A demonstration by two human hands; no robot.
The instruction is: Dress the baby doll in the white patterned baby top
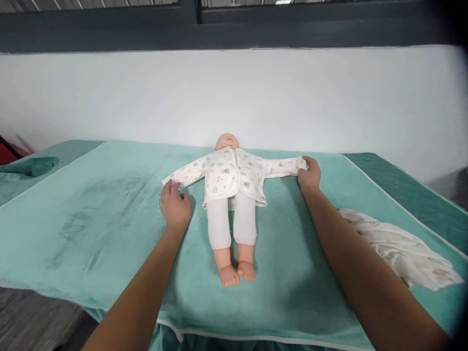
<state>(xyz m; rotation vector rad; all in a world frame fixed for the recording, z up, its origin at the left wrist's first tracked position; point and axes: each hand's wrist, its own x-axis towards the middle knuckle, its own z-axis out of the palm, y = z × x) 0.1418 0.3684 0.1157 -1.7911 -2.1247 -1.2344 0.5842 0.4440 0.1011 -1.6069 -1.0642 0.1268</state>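
A baby doll [221, 239] lies on its back, its head towards the wall and its bare feet towards me. It has on a white baby jacket [223, 175] with small printed figures, both sleeves stretched out sideways. My right hand [310, 173] pinches the cuff of the sleeve on the right. At the other cuff, my left hand [175, 204] rests with its fingertips touching the fabric and its thumb apart. The doll's hands do not show. White cloth covers its legs down to the shins.
A teal blanket [109, 224] with pale piping covers the table. On the right, partly behind my forearm, lies a crumpled white printed cloth [405, 251]. A white wall [234, 92] rises behind the table. Something red [7, 153] shows at the far left.
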